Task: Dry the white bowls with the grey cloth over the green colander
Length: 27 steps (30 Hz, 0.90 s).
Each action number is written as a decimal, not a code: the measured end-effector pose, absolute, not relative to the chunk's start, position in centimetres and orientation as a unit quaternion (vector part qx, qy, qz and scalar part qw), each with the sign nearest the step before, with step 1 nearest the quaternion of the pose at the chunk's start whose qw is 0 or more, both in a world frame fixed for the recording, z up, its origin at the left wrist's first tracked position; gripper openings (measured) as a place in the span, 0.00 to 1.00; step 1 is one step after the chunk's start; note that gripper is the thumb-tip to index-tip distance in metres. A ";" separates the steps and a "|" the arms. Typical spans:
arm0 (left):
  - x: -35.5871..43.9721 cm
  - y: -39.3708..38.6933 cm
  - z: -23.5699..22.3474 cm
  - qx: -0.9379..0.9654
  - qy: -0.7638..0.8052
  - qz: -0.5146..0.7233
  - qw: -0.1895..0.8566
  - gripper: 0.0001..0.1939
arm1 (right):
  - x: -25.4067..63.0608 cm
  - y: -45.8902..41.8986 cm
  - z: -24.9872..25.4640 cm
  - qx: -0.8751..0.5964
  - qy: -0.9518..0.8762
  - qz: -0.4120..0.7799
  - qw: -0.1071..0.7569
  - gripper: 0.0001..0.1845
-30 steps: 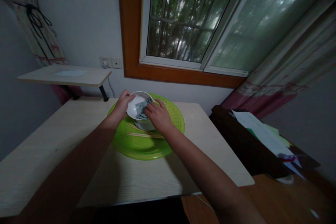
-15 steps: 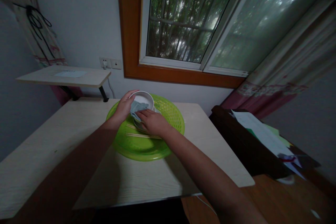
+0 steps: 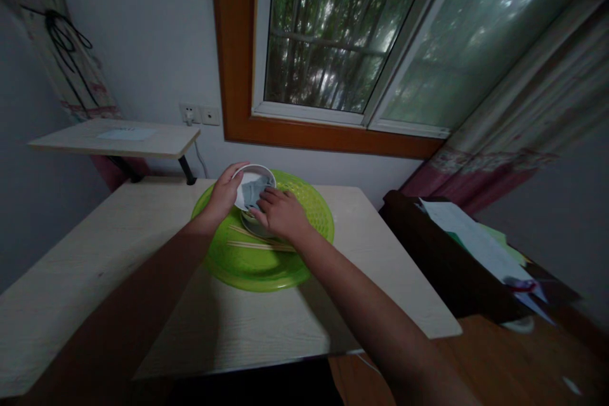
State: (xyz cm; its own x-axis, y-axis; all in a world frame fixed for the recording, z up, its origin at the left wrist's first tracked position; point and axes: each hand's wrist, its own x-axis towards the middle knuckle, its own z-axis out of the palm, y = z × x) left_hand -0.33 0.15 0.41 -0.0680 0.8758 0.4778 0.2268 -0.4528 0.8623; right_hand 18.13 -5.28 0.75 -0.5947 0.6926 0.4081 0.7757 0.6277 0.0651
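My left hand (image 3: 225, 193) grips the rim of a white bowl (image 3: 242, 193), tilted so that its inside faces me. A grey-blue cloth (image 3: 254, 190) lies against the bowl's inner wall, and the fingers of my right hand (image 3: 284, 212) are closed on it at the bowl's right side. Below them another bowl (image 3: 252, 226) rests in a bright green round basket (image 3: 257, 276), partly covered by my right hand. Light wooden chopsticks (image 3: 242, 244) lie across the basket in front of that bowl.
The basket stands on a pale wooden table (image 3: 266, 323). A raised shelf (image 3: 118, 138) with a paper on it is at the back left. To the right, papers (image 3: 469, 238) lie on a dark piece of furniture (image 3: 428, 254). A window (image 3: 342, 44) is behind.
My right hand has moved the cloth from the bowl's lower left edge across to the right inside the bowl. My left hand keeps its hold, and the bowl has shifted slightly left.
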 end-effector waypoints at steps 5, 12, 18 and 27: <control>-0.3 0.1 0.3 0.617 0.433 0.585 0.299 0.19 | 18.1 -5.6 0.6 -0.433 -0.867 -0.155 0.190 0.29; -0.2 -0.1 0.4 0.622 0.450 0.580 0.274 0.19 | 18.3 -5.4 -0.4 -0.339 -0.924 -0.061 0.164 0.29; -0.2 0.0 0.3 0.628 0.430 0.580 0.292 0.18 | 18.5 -5.4 -0.3 -0.285 -0.945 0.006 0.161 0.38; -0.2 0.4 -0.1 0.619 0.434 0.584 0.296 0.20 | 18.3 -5.3 0.1 -0.414 -0.887 -0.103 0.174 0.27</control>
State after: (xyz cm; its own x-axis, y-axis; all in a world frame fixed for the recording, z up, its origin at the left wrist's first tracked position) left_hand -0.21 0.39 -0.12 -0.0589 0.8831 0.4656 0.1924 -0.4476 0.8733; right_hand 18.30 -5.33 0.13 -0.5963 0.6995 0.3938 0.7711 0.6356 0.0387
